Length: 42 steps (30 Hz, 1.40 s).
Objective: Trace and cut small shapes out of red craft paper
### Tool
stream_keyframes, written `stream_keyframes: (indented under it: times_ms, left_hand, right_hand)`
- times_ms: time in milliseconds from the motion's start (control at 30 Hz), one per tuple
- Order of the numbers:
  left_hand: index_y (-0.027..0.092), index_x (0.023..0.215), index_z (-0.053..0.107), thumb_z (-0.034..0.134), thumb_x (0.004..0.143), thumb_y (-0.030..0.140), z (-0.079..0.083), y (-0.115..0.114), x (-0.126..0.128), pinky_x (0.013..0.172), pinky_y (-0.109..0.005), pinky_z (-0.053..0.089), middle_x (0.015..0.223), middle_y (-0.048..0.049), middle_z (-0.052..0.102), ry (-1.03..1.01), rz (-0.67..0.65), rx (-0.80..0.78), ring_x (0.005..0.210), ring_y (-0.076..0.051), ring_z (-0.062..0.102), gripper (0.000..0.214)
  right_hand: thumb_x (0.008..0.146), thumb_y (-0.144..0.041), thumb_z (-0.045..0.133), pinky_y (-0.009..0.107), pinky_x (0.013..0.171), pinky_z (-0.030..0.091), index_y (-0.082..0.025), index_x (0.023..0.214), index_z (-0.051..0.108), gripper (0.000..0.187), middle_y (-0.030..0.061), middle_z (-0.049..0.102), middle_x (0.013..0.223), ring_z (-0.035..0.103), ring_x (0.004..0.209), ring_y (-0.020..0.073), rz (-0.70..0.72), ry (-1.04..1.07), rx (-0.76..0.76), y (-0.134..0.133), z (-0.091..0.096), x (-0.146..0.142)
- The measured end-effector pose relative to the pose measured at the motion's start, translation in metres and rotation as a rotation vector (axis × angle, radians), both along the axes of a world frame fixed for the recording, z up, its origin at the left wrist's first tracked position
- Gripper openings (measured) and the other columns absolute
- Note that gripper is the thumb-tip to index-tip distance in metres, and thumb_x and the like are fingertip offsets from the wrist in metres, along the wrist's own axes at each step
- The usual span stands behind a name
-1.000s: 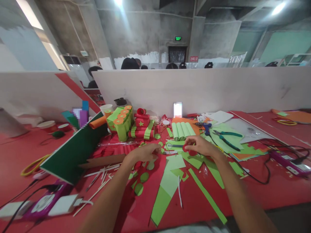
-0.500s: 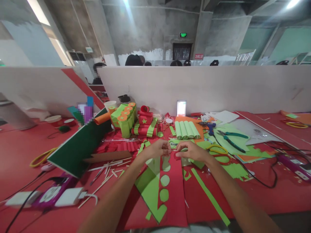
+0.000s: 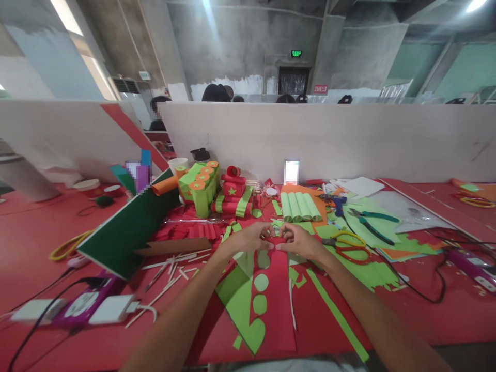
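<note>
A long strip of red paper (image 3: pixel 279 305) lies lengthwise in front of me. At its far end, my left hand (image 3: pixel 258 236) pinches the paper's edge from the left, thumb and fingers together. Close beside it, my right hand (image 3: pixel 296 240) grips the same edge, its fingers curled. Between the hands the end of the paper looks lifted or bent. Several light green paper circles, among them one green circle (image 3: pixel 261 282), run in a row along the strip's left side. A pointed piece of green card (image 3: pixel 238 305) lies further left, partly under my left forearm.
Scissors (image 3: pixel 351 247), green-handled pliers (image 3: pixel 374 225) and a blue glue gun (image 3: pixel 338 205) lie to the right. Rolled light green paper tubes (image 3: pixel 300 207) stand behind my hands. Left are a dark green board (image 3: pixel 124 237), wooden sticks (image 3: pixel 174 271) and a purple power strip (image 3: pixel 89 302).
My hands have drawn closer together at the far end of the red paper, and the right hand has shifted slightly left. A pale edge now shows along the strip's right side.
</note>
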<state>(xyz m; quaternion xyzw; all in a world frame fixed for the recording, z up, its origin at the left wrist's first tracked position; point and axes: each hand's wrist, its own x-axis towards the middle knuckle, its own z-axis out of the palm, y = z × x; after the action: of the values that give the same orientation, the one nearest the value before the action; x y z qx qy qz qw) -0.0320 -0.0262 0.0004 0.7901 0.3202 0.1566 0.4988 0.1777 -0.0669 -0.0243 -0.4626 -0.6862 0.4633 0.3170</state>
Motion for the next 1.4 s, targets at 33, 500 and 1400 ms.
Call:
stream_keyframes:
  times_ms: [33, 500, 1400]
  left_hand:
    - [0.016, 0.090, 0.057, 0.070, 0.068, 0.025, -0.002, 0.001, 0.001, 0.059, -0.026, 0.043, 0.076, 0.0002, 0.061, 0.009, 0.002, 0.027, 0.068, -0.015, 0.057, 0.027]
    - [0.018, 0.096, 0.056, 0.056, 0.079, 0.014, 0.008, -0.012, 0.003, 0.075, -0.032, 0.044, 0.098, -0.0084, 0.063, 0.323, 0.159, 0.583, 0.093, -0.025, 0.058, 0.018]
    - [0.012, 0.122, 0.058, 0.045, 0.085, 0.007, -0.032, -0.085, 0.031, 0.083, -0.046, 0.048, 0.115, -0.0208, 0.062, 0.648, 0.002, 0.879, 0.102, -0.033, 0.059, 0.040]
  right_hand:
    - [0.072, -0.031, 0.076, 0.020, 0.050, 0.029, -0.022, 0.088, 0.049, 0.033, -0.0096, 0.047, 0.060, 0.041, 0.051, 0.0088, -0.003, -0.007, 0.000, 0.000, -0.001, -0.001]
    - [0.075, -0.021, 0.064, 0.023, 0.058, 0.043, -0.022, 0.089, 0.055, 0.017, -0.0036, 0.061, 0.070, 0.061, 0.065, 0.0153, -0.110, -0.224, 0.098, -0.001, -0.004, -0.006]
    - [0.089, -0.007, 0.053, 0.034, 0.078, 0.041, -0.020, 0.096, 0.061, 0.017, 0.0080, 0.067, 0.093, 0.059, 0.092, 0.0255, -0.039, -0.913, 0.420, 0.026, 0.023, 0.022]
